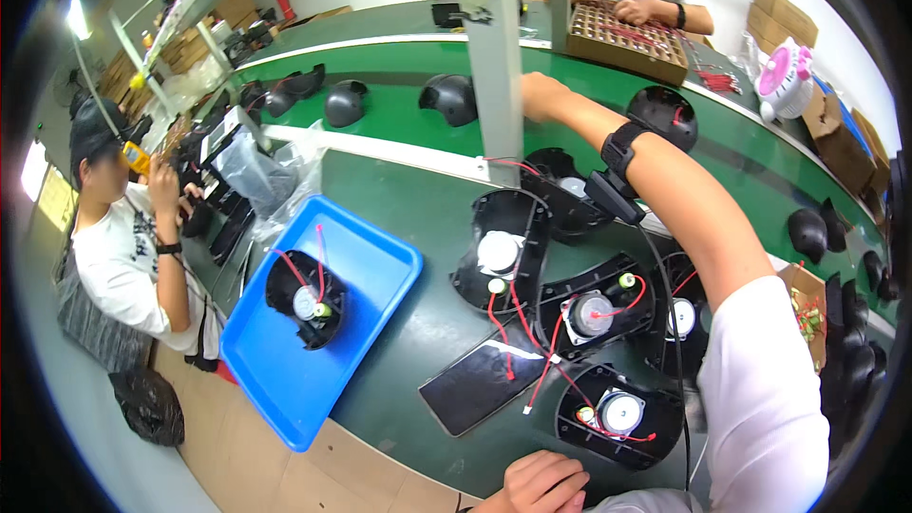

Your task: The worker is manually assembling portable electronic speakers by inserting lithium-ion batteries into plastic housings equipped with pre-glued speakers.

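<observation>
My right arm stretches over the bench to the green belt, with a black band and small box at the wrist. My right hand [543, 98] is partly behind the grey post [486, 66], so its fingers are hidden. The nearest thing to it is a black rounded shell [448, 100] on the belt, beyond the post. At the bench's near edge, my left hand [546, 483] has its fingers curled in; its palm is hidden. Just above it lies a black housing [619, 415] with a round silver part and red wires. Similar open housings [594, 313] are grouped behind, beside a dark phone [480, 385].
To the left, a blue tray [275, 399] holds another wired black shell [306, 299] and overhangs the bench edge. More shells [663, 117] stand along the belt. One person [133, 247] sits at left; another works over a divided box [627, 43] across the belt. A pink-white fan [785, 81] stands far right.
</observation>
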### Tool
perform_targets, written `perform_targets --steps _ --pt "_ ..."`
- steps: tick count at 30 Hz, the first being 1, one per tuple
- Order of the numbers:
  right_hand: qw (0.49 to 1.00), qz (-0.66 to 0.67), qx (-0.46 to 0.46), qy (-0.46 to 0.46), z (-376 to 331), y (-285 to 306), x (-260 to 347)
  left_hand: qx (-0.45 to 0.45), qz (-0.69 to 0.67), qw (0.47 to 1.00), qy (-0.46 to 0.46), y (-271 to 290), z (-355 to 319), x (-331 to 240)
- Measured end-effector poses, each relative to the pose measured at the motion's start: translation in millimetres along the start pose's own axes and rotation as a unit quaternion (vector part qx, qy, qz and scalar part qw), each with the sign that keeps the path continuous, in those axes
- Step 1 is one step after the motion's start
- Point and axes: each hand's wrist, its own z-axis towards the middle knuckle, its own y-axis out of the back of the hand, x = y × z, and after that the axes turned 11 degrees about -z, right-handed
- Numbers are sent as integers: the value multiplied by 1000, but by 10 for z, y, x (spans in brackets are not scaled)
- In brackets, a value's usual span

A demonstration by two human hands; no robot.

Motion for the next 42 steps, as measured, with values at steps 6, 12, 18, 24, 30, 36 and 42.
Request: perform_targets --steps 6,12,18,24,30,36,42 --pt "995 43 16 -85 -40 -19 81 -30 21 999 9 -19 -2 -24" --pt "993 10 -36 -113 -129 -98 -92 -23 28 999 6 -33 0 -13" --pt "884 429 73 -173 -446 537 -519 -22 -5 1000 12 -38 -144 83" --pt "881 433 -5 -188 -1636 1698 -505 -34 2 999 -24 -46 -20 11" --pt "882 451 -18 -139 -3377 2104 -79 -47 55 996 -61 -12 -43 -187" --pt "725 652 31 -220 -5144 1640 665 -29 -60 990 -128 -492 501 -718" --pt "598 766 88 -220 -5744 1066 1010 201 -79 977 -5 -735 394 -689"
